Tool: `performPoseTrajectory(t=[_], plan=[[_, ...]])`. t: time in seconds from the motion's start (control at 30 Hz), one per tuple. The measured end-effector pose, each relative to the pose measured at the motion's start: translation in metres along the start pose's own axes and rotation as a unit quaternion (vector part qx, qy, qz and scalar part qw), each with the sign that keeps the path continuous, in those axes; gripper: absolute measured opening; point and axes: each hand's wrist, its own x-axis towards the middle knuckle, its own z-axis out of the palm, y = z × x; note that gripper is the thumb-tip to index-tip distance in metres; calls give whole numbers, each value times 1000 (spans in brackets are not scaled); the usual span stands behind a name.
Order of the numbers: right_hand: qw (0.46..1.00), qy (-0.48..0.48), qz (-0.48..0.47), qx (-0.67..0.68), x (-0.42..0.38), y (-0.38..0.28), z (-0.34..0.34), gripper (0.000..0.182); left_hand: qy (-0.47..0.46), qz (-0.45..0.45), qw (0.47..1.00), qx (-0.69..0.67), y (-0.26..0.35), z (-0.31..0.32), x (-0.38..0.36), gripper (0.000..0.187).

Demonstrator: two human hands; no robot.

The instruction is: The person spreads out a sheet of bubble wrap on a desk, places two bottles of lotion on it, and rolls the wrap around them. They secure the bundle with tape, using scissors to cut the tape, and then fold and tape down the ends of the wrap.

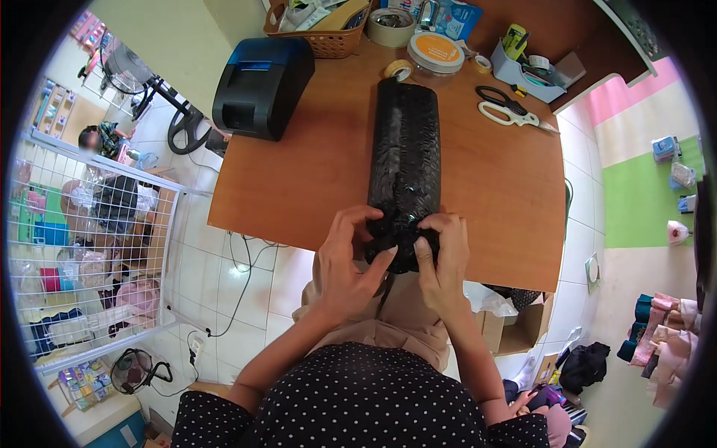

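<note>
A long parcel wrapped in shiny black plastic lies lengthwise on the wooden table, its near end at the front edge by my body. My left hand grips the left side of that end, thumb and fingers pinching the crumpled plastic. On the opposite side my right hand pinches the same bunched wrap, thumb pressed against it. Both hands are closed on the plastic, close together. The wrap's folded end is partly hidden by my fingers.
A black printer stands at the table's left. Along the back are a brown basket, tape rolls and a round orange-lidded tub. Scissors lie at right beside a grey organizer. Other people sit at far left and lower right.
</note>
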Motion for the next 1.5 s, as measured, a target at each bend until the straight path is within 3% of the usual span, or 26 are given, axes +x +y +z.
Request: performPoseTrajectory(t=[0.1,0.17,0.3,0.4,0.5,0.57,0.6,0.67,0.7,0.77,0.8,0.83,0.9,0.93,1.0,1.23,1.43,1.5], plan=[[999,-7,-14,-34,1,-1,0,24,43,-42,996,-65,7,5,3,39],[998,-26,-13,-52,2,-5,-2,31,9,-31,999,-28,9,5,7,35],[991,-66,-42,-106,6,-5,-2,49,33,5,999,-12,2,10,8,28],[993,-63,-41,-92,11,-5,1,51,20,44,998,40,2,6,11,26],[992,-58,-42,-108,11,-4,4,52,13,23,999,35,2,4,11,30],[991,-54,-52,-114,12,-3,5,52,21,-99,992,-70,2,-1,11,46],[989,-49,-64,-122,13,-3,5,51,20,-100,992,-71,-7,-3,12,46],[989,-46,-62,-126,12,-3,5,51,-80,18,988,-133,-32,-14,14,61],[989,-42,-62,-128,13,-3,6,51,-81,18,988,-132,-31,-24,18,61],[989,-43,-59,-129,13,-5,7,51,-204,36,974,-96,-18,-45,26,67],[989,-45,-56,-129,13,-5,7,51,-220,52,974,-14,-10,-52,27,59],[989,-44,-55,-129,13,-5,7,51,-221,52,974,-13,-12,-52,27,59],[989,-42,-67,-129,13,-4,7,51,-192,242,938,155,-17,-51,29,50],[989,-42,-67,-127,13,-3,7,51,-192,242,938,156,-22,-49,32,50],[991,-49,-55,-115,13,-2,6,51,-171,346,911,143,-32,-42,40,42],[992,-50,-51,-101,14,-2,6,50,-170,318,928,97,-35,-34,40,33],[995,-66,-44,-59,16,-1,0,41,-154,224,962,27,-25,-27,44,26],[993,-69,-81,-47,17,-2,-2,39,-153,194,969,-5,-26,-26,46,27]])
